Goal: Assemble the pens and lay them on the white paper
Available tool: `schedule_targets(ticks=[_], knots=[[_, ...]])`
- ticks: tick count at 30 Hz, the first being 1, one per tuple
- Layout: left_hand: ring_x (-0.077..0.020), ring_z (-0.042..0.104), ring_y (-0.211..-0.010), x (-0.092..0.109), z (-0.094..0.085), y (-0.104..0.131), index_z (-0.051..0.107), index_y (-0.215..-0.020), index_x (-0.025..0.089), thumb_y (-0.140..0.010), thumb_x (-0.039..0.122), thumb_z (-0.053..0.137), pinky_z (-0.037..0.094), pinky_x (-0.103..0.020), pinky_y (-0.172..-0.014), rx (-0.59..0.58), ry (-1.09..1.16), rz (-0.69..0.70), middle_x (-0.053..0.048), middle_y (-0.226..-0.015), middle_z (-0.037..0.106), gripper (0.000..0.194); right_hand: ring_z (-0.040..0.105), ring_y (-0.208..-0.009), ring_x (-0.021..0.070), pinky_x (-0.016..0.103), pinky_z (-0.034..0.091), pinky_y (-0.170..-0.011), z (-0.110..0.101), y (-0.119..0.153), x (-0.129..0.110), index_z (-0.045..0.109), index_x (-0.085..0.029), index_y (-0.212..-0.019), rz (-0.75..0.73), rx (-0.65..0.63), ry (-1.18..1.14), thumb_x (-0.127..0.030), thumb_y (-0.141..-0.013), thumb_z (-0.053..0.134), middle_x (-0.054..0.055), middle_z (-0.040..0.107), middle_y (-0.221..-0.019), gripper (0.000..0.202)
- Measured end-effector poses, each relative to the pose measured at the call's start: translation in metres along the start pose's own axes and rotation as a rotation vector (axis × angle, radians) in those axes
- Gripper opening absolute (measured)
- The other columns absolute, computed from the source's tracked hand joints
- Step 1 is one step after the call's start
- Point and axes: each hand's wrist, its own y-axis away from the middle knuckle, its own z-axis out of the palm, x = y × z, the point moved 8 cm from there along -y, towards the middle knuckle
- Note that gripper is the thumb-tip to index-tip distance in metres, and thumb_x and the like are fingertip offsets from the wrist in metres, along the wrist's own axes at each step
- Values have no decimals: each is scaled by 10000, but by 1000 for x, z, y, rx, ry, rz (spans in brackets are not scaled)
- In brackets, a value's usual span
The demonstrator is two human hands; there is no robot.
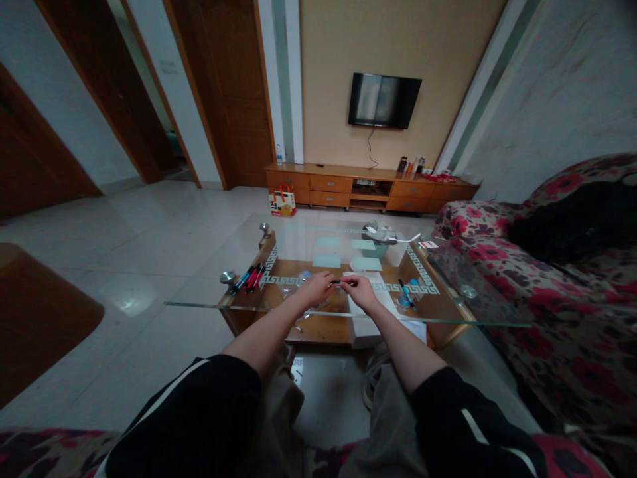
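Note:
Over the glass table [194, 292], my left hand [317, 289] and my right hand [360, 292] meet at the fingertips. Both are closed in a pinch on a short dark stick-like piece [336, 282], too small to name for certain. To the left of my left hand lies a bunch of pens [249, 277] in black, red and blue. A single blue pen [407, 293] rests to the right of my right hand. Some clear crumpled plastic shows near my left wrist, partly hidden by the arm.
Pale rectangles [365, 263] show on the tabletop beyond my hands. A green basket [375, 249] with things in it stands at the far right, near a white card [428, 244]. A white box [365, 325] is below the glass. A flowered sofa [497, 265] borders the right side.

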Motion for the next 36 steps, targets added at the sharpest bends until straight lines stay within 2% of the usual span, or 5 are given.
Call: schedule_targets(ticks=[7,14,22,28,36], knots=[[-204,623,-968,0,1,0,654,-1094,181,-981,280,487,507,-317,-876,27,18,26,-87,-1021,631,224,632,-626,177,277,509,-589,2,2,4,749,-165,-794,22,-38,17,-502,-786,655,49,725,-721,350],[-198,615,-962,7,1,0,644,-1093,198,-982,302,489,493,-308,-877,-7,1,78,-77,-1023,627,216,615,-567,161,253,471,-586,6,4,14,704,-178,-656,105,-105,73,-643,-899,472,50,679,-617,573],[-201,615,-949,2,3,-1,636,-1062,191,-985,278,469,493,-318,-867,1,-10,47,-80,-1023,635,203,593,-593,145,242,458,-602,0,4,9,664,-204,-827,52,-50,141,-473,-853,569,-4,672,-725,286],[-207,614,-980,3,5,0,626,-1087,191,-979,270,480,492,-321,-877,-2,8,96,-83,-1028,648,198,604,-636,168,254,444,-642,2,6,0,636,-202,-696,4,-75,262,-498,-929,449,7,625,-633,421],[-214,622,-943,3,7,0,630,-1038,184,-970,268,490,500,-327,-849,-6,12,98,-90,-1008,657,178,598,-645,145,235,436,-644,4,9,-10,654,-192,-794,-57,-108,264,-479,-936,459,5,676,-739,375]])
